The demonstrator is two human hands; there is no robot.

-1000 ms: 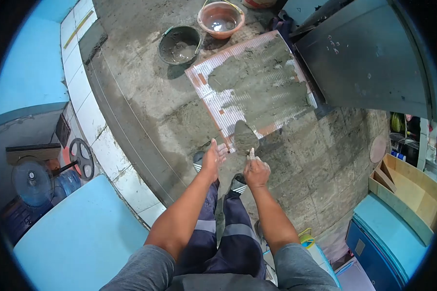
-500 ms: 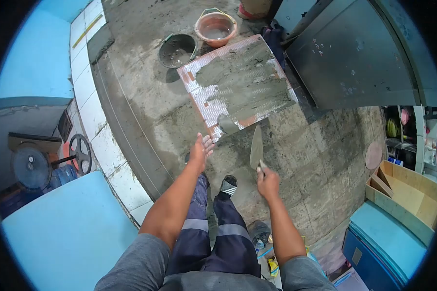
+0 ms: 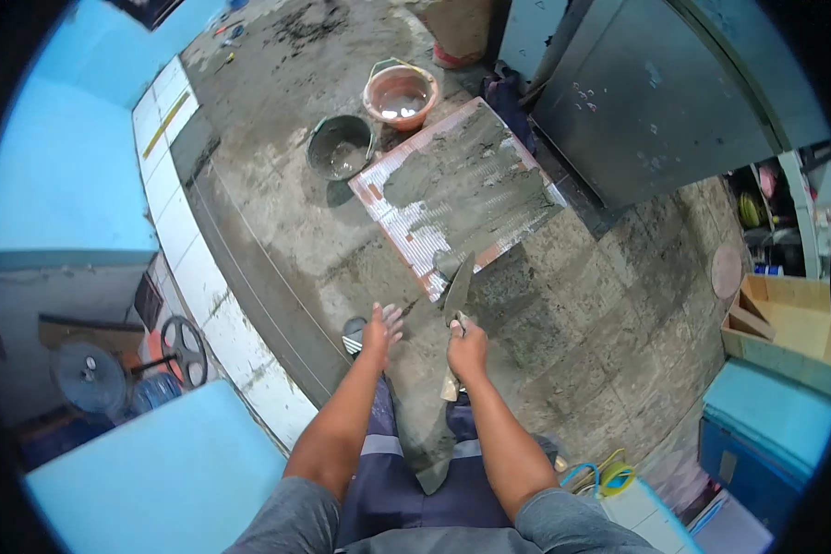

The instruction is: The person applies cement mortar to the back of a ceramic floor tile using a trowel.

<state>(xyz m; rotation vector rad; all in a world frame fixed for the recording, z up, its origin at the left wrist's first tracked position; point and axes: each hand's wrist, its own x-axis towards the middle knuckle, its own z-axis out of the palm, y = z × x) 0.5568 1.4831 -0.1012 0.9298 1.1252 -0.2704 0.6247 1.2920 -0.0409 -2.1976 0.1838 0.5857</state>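
A trowel [image 3: 459,292] is gripped in my right hand [image 3: 467,349], its blade pointing up over the near corner of a large tile [image 3: 406,229] on the floor. The wooden end of its handle shows below my fist. Grey mortar [image 3: 475,175] covers much of the tile's ribbed surface, while the left edge and near corner are partly bare. A small lump of mortar [image 3: 446,262] lies by the near corner, partly behind the blade. My left hand [image 3: 383,332] is held open with fingers spread, touching nothing, just short of the tile's near corner.
Beyond the tile stand a black bucket [image 3: 319,152] and an orange bucket [image 3: 400,78]. A grey metal cabinet [image 3: 646,111] rises at right. White tiles [image 3: 194,268] edge the left side, with a string line beside them. A wooden box [image 3: 799,309] sits far right.
My right hand has swung left and the trowel blade has come over the tile's near corner. My view has shifted, so the tile sits lower. My left hand stays open.
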